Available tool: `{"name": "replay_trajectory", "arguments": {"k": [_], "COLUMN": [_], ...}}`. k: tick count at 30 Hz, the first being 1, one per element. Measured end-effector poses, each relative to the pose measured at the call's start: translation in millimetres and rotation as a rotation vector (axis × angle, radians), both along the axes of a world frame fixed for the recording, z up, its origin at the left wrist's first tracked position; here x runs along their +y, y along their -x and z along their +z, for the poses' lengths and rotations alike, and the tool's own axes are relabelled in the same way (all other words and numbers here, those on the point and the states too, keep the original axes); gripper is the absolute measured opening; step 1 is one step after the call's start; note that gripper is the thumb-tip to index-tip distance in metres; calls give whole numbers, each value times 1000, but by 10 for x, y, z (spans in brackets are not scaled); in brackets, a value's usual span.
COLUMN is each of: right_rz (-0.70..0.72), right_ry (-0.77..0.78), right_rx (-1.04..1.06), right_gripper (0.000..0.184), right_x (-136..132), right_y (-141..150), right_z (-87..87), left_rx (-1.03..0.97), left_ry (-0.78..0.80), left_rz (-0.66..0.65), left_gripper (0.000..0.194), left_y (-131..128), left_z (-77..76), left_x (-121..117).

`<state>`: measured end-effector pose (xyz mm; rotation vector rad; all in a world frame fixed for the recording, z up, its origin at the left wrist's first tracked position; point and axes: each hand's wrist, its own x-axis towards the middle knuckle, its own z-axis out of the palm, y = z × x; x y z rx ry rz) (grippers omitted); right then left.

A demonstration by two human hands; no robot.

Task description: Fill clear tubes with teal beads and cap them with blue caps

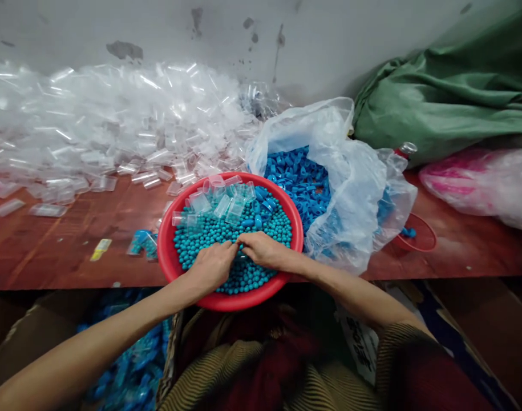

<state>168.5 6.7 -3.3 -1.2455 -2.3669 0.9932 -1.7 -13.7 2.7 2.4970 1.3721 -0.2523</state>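
Observation:
A red basin (169,260) sits at the near edge of the wooden table, filled with small teal beads (218,231); several clear plastic tubes (220,200) and a few blue caps lie at its far side. Both hands meet over the beads at the basin's near middle. My left hand (213,264) is curled, fingers pinched together toward the right hand. My right hand (263,249) is also pinched, fingertips touching the left's. What the fingers hold is too small to make out.
A big heap of clear tubes (106,120) covers the table's back left. A clear bag of blue caps (306,182) stands right of the basin. Further right lie a second red dish (419,237), a green sack (449,91) and a pink bag (478,177). A box of blue pieces (132,365) sits below.

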Motion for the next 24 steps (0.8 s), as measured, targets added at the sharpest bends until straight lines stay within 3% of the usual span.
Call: {"name": "replay_trajectory", "arguments": {"k": [2,4,7,10,12,14,18,21,24], "right_rz": [-32,-160,-286,-266,-276,-337,-462,-427,-370], "right_ry": [-85,-140,-184,-198,-210,-215,-212,-208,-196], "right_rx": [-32,-83,-311,-485,-471,-415,-438,-525,-561], "right_gripper": [22,21,23,23,23,25,33,41,33], "right_x": [59,136,257,371,453,539,661,683,668], "right_y": [-44,-144,-284,-319,-313,-314,-272,-148,-48], "right_z": [63,145,238,247,230,223,227,192,144], "left_rx": [48,26,-132,-273,-327,-408,-654,-819,-1008], "left_ry": [8,44,192,329,372,437,643,779,939], "left_rz": [-56,-72,41,176,233,302,413,451,547], "left_gripper": [33,33,25,11,6,13,25,36,38], "left_y": [-38,-102,-254,-458,-582,-656,-610,-490,-357], "left_z": [-4,-18,-59,-143,-215,-280,-317,-266,-190], "left_x": [-13,15,147,355,485,571,578,508,440]}}
